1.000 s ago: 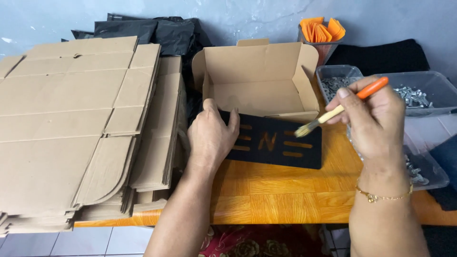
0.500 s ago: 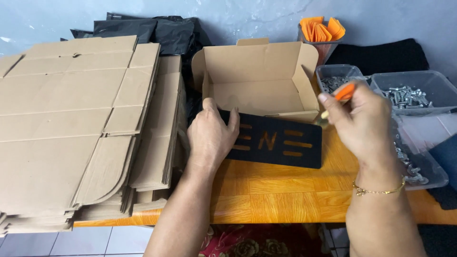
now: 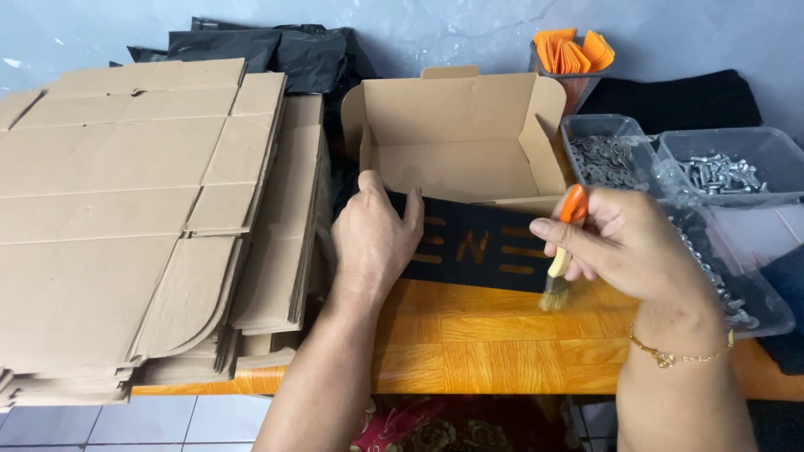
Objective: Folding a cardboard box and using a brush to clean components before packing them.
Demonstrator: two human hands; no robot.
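An open brown cardboard box (image 3: 456, 138) stands on the orange wooden table (image 3: 494, 343). A black stencil sheet (image 3: 486, 247) with cut-out shapes lies against the box's front wall. My left hand (image 3: 375, 238) presses the stencil's left end flat against the box. My right hand (image 3: 624, 247) grips a small paintbrush (image 3: 559, 259) with an orange handle, bristles pointing down by the stencil's right end.
A tall stack of flat cardboard blanks (image 3: 142, 209) fills the left side. Clear bins of washers (image 3: 607, 155) and bolts (image 3: 720, 172) sit at the right, with another clear tray (image 3: 737, 285) in front. Orange pieces in a cup (image 3: 574, 54) and black bags (image 3: 268, 50) are behind.
My right hand turned the brush from pointing up and right to bristles down and brought it to the stencil's right end. My left hand stayed on the stencil.
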